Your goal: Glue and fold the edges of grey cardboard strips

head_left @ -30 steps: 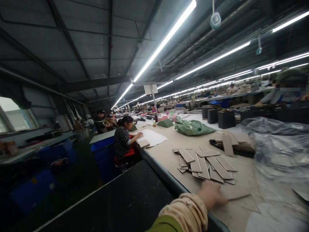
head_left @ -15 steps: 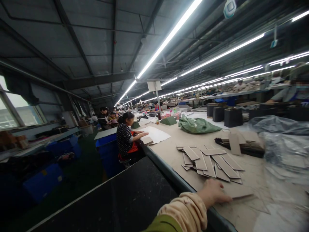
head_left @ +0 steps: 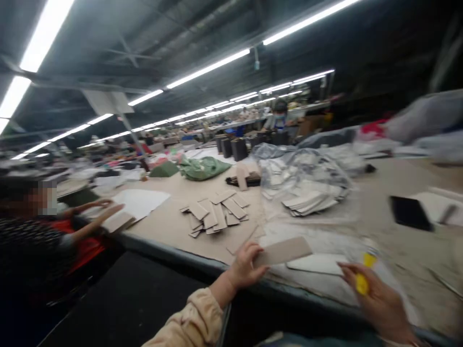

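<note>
My left hand (head_left: 246,265) is closed on one end of a flat beige rectangular panel (head_left: 284,251), raised slightly above the table's front edge. To its right, my right hand (head_left: 376,294) grips a small yellow tool (head_left: 362,283); motion blur hides its exact kind. The fingertips of that hand are at the right end of a white strip (head_left: 318,263) lying on the table. Beyond my left hand lies a loose pile of similar beige panels with dark edges (head_left: 217,212).
A clear plastic bag of pale pieces (head_left: 307,185) lies behind. Further off are a green cloth bundle (head_left: 204,167) and dark upright blocks (head_left: 238,149). A flat black piece (head_left: 410,212) rests at right. At left a co-worker (head_left: 32,241) handles a panel stack (head_left: 118,221).
The view has swung right. My left hand, earlier at a panel lying on the table, now holds a panel raised. My right hand has come into view with the yellow tool.
</note>
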{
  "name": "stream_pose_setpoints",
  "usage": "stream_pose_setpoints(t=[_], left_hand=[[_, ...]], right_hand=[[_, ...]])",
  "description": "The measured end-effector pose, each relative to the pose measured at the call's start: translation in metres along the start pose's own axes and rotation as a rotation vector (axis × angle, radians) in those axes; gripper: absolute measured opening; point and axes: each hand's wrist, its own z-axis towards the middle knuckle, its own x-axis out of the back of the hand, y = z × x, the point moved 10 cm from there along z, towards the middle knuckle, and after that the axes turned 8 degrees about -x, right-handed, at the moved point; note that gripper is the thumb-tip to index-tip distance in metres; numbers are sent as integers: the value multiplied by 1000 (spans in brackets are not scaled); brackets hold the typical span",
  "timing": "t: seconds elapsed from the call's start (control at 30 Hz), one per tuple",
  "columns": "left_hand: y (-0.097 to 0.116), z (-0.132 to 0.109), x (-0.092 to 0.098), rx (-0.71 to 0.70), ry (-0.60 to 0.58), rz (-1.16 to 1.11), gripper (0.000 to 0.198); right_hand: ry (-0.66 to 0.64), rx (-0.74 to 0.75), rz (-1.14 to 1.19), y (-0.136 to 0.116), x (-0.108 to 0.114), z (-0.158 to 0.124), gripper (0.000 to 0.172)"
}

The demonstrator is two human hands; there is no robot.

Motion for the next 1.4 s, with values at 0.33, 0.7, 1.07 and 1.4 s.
stream_pose_setpoints(t=[0.33,0.7,1.07,1.4], left_hand=[[21,39,-90,-183,-203,-142,31],[-10,42,-85,-191,-201,0,21],[-15,25,-109,-254,-310,-20,23],[-19,21,-110,-235,-308,-7,22]], right_hand=[[-50,-121,-76,23,-4,5,15],[156,-440,-14,79,29,20,24],[-74,-457,-34,85,-12,20,19],[-110,-458,-121,88,-22,25,14]])
